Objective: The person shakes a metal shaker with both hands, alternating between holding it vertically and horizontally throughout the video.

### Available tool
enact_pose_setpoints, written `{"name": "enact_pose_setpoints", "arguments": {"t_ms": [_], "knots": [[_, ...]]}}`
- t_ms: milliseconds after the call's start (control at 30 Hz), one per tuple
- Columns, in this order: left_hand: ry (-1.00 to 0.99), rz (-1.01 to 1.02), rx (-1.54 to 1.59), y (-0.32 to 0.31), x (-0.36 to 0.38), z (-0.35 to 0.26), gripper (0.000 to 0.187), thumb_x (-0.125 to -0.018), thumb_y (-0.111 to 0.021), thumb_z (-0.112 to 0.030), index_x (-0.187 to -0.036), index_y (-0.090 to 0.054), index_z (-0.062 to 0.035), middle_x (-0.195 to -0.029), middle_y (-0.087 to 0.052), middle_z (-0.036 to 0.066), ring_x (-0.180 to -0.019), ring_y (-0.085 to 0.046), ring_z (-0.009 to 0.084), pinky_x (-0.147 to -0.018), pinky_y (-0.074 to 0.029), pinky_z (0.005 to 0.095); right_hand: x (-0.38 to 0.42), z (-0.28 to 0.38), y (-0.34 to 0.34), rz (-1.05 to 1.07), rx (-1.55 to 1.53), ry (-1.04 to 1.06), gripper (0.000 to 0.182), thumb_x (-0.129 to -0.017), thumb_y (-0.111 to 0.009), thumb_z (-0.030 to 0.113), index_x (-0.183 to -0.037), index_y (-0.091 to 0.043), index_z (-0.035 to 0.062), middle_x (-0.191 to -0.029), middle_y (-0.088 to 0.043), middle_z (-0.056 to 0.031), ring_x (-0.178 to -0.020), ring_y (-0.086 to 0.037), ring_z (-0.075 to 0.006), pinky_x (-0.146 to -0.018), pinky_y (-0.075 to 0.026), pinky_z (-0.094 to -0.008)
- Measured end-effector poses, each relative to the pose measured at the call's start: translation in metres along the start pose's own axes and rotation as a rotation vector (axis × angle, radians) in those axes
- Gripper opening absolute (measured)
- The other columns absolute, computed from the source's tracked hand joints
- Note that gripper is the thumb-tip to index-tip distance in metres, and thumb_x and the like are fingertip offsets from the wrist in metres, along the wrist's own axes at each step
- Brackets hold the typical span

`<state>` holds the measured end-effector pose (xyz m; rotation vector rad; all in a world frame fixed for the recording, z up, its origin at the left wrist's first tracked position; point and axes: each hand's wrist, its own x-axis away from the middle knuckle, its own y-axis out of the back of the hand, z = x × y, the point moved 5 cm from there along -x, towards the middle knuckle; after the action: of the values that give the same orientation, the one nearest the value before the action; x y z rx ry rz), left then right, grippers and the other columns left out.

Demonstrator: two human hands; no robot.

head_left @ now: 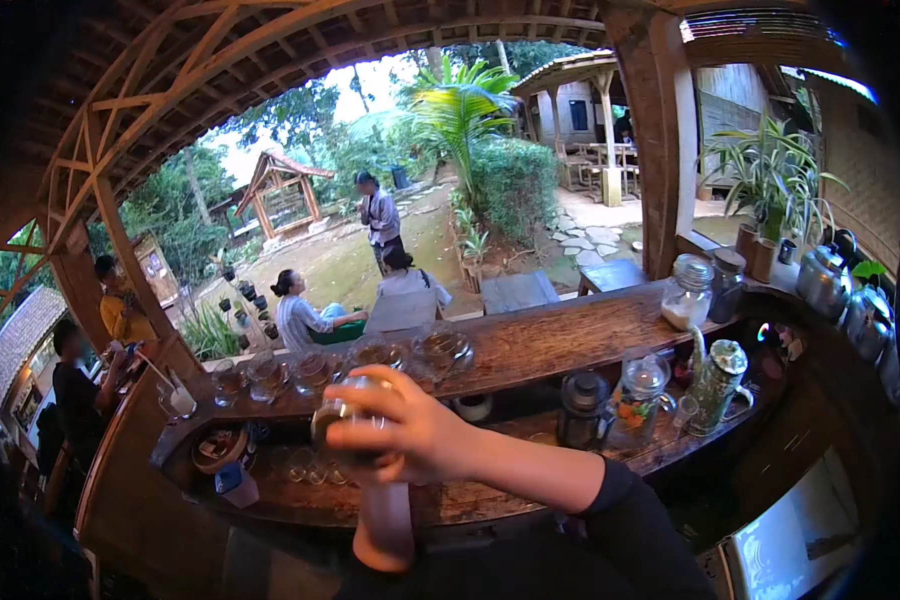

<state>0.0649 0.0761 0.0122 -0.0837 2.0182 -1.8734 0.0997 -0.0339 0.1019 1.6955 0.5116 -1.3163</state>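
Observation:
My right hand (395,425) is closed over the top of a small glass jar (328,422), held up above the counter. The fingers and motion blur cover much of the jar. My left hand (375,472) comes up from below and is closed around its lower part, mostly hidden behind the right hand. Just behind my hands stands a row of glass jars (313,372) on the upper wooden ledge. A larger glass jar (440,350) is at that row's right end.
Small glasses (310,466) stand on the lower shelf (470,497). On the right are a glass pitcher (645,385), a dark lantern-like container (583,405), a jar of white contents (686,295) and metal kettles (825,272). Several people (300,310) are beyond the counter.

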Motion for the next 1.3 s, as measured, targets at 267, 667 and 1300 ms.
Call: {"name": "enact_pose_setpoints", "arguments": {"t_ms": [267, 667, 1300], "knots": [[0.005, 0.458, -0.177, -0.058, -0.018, 0.08, 0.02, -0.084, -0.051, -0.03, -0.088, -0.051, -0.0097, -0.089, -0.046, 0.005, -0.089, -0.043, 0.0189, -0.083, -0.043, 0.0428, 0.006, 0.108, 0.065, 0.204, 0.04, 0.491, 0.037, -0.071, -0.061, 0.024, -0.106, -0.052, 0.0339, -0.122, -0.045, -0.0072, -0.105, -0.045, -0.041, -0.079, -0.042, -0.0531], [-0.189, 0.599, -0.451, -0.095, -0.01, 0.117, 0.019, -0.089, -0.043, -0.029, -0.084, -0.048, -0.0117, -0.087, -0.042, 0.005, -0.09, -0.042, 0.0213, -0.084, -0.043, 0.0449, 0.011, 0.12, 0.109, 0.027, -0.227, 0.498, 0.035, -0.081, -0.048, 0.043, -0.104, -0.054, 0.0182, -0.117, -0.049, -0.0149, -0.103, -0.049, -0.0379, -0.087, -0.036, -0.0546], [-0.038, 0.356, -0.202, -0.048, -0.003, 0.035, 0.014, -0.087, -0.048, -0.026, -0.087, -0.05, -0.0119, -0.091, -0.046, 0.003, -0.092, -0.042, 0.0189, -0.085, -0.041, 0.043, -0.014, 0.04, 0.036, 0.12, 0.009, 0.219, 0.033, -0.07, -0.066, 0.022, -0.102, -0.059, 0.0183, -0.117, -0.05, -0.0104, -0.102, -0.049, -0.0373, -0.083, -0.04, -0.0497]]}}
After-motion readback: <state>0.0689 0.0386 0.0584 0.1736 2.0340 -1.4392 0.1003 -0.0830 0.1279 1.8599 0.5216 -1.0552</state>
